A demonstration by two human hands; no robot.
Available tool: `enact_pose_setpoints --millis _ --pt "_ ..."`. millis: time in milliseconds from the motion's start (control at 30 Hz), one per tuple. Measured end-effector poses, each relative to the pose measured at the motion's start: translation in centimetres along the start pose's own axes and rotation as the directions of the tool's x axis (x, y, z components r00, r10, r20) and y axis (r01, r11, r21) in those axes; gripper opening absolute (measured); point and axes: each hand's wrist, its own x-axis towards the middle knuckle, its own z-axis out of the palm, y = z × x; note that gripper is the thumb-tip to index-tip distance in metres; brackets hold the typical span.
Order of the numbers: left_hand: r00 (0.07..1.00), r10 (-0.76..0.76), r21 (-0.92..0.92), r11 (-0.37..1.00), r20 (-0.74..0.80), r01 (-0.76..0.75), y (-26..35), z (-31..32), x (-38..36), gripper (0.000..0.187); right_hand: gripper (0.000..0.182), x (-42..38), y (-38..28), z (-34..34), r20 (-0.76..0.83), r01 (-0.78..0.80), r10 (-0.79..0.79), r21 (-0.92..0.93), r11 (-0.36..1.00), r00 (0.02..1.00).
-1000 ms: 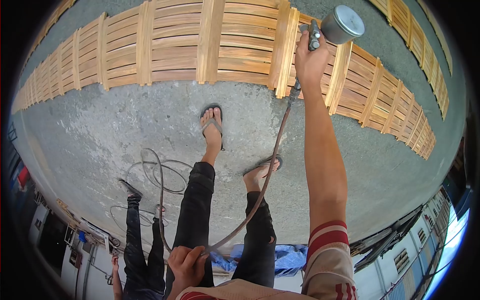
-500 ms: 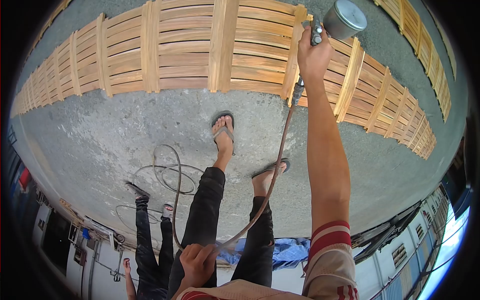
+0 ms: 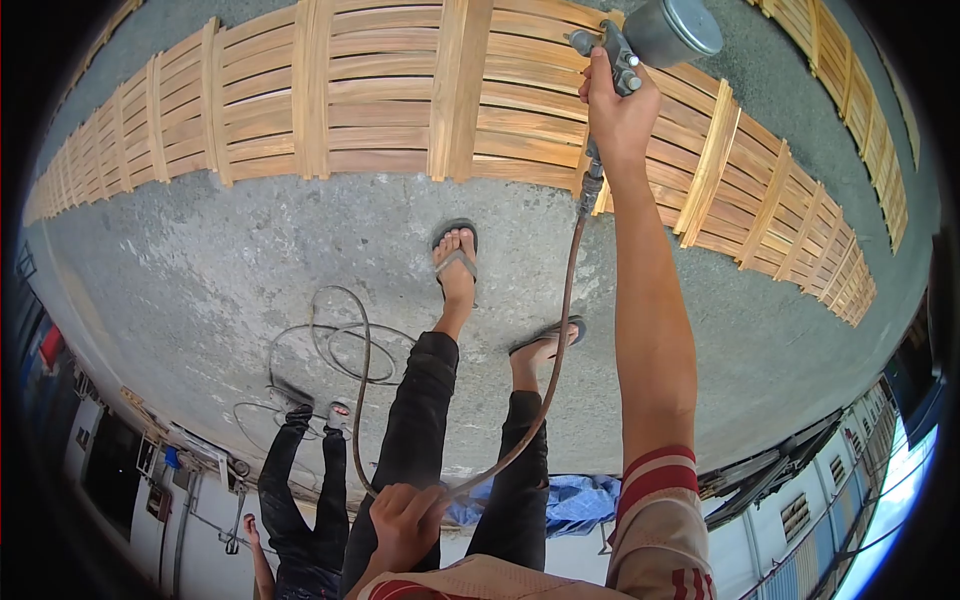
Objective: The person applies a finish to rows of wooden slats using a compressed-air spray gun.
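My right hand [image 3: 622, 110], stretched out at the end of my arm, is wrapped round a spray gun [image 3: 618, 62]. A grey metal cup [image 3: 675, 30] sits on the gun, and its nozzle points to the left above the wooden slats. From the handle a brown air hose [image 3: 570, 290] runs down toward my body. My left hand [image 3: 402, 515], low in front of my waist, is closed round that hose. Beneath the gun lies a long row of slatted wooden panels [image 3: 380, 100] with wider crosspieces. My fingers partly hide the gun's handle.
Loops of hose [image 3: 350, 340] lie on the concrete floor [image 3: 230, 250] left of my sandalled feet [image 3: 456, 255]. Another person in dark trousers [image 3: 290, 480] stands behind on the left. More panels [image 3: 850, 90] lie at upper right. A blue tarp [image 3: 580, 505] lies behind me.
The spray gun has shifted slightly left and turned, so its nozzle now shows. My view has shifted a little; the left hand keeps its hold on the hose. The other person's legs have moved.
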Motion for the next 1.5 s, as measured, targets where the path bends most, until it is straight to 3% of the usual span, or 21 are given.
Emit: enact_pose_setpoints --millis 67,200,433,533,567,667,800,900,1000,1033,1267,1367,1500 --pt "1.000 0.004 -0.002 1.000 0.002 -0.004 -0.1 0.1 0.0 0.018 0.034 0.2 0.3 -1.4 -0.040 0.077 -0.090 -0.256 0.964 0.995" --pt "1.000 0.007 -0.010 1.000 0.006 -0.007 -0.4 -0.1 0.2 0.019 0.032 0.3 1.3 -3.3 -0.117 0.209 -0.269 -0.375 0.903 0.956" --pt "1.000 0.002 0.001 1.000 0.026 -0.003 -1.4 -0.4 0.2 0.019 0.028 -0.7 2.0 -1.9 -0.165 0.206 -0.294 -0.406 0.890 0.942" --pt "0.999 0.013 -0.003 1.000 0.029 -0.013 -1.6 -0.3 -0.1 0.019 0.028 -2.1 0.5 -0.6 -0.070 0.127 -0.156 -0.310 0.942 0.985" --pt "1.000 0.018 -0.004 1.000 0.024 -0.017 -1.7 -0.2 -0.1 0.019 0.030 -2.2 0.7 0.4 -0.097 0.166 -0.194 -0.246 0.955 0.976" --pt "0.999 0.033 -0.007 0.999 0.021 -0.032 -1.9 -0.3 -0.1 0.019 0.032 -2.8 -0.8 1.7 -0.014 -0.041 0.040 -0.100 0.994 0.999" --pt "0.998 0.069 -0.007 0.998 0.000 -0.069 -2.0 -0.2 0.1 0.019 0.033 -2.4 0.2 2.8 0.072 -0.117 0.107 0.152 0.981 0.992" --pt "0.998 0.070 -0.006 0.998 0.003 -0.070 -2.2 0.0 -0.1 0.019 0.031 -2.5 -1.0 1.8 0.049 -0.119 0.118 0.017 0.993 0.992" --pt "0.998 0.058 -0.007 0.998 -0.002 -0.058 -2.3 0.1 -0.4 0.019 0.028 -2.0 1.1 0.0 -0.041 0.158 -0.175 -0.272 0.949 0.984" --pt "0.998 0.056 -0.007 0.998 -0.003 -0.056 -2.3 0.0 -0.3 0.019 0.027 -2.2 0.8 -0.6 -0.035 0.104 -0.121 -0.304 0.947 0.992" --pt "0.998 0.062 0.000 0.998 0.001 -0.062 -2.1 0.1 -0.5 0.021 0.031 -4.0 2.6 -2.3 -0.131 0.181 -0.309 -0.579 0.795 0.942" --pt "0.998 0.065 0.012 0.998 0.001 -0.065 -2.3 0.4 -1.0 0.021 0.034 -5.4 1.7 -2.1 -0.063 0.097 -0.129 -0.369 0.924 0.990" --pt "0.997 0.072 0.010 0.997 -0.002 -0.072 -2.6 0.7 -1.6 0.020 0.032 -6.9 2.4 0.0 -0.040 0.051 -0.057 -0.135 0.990 0.998"
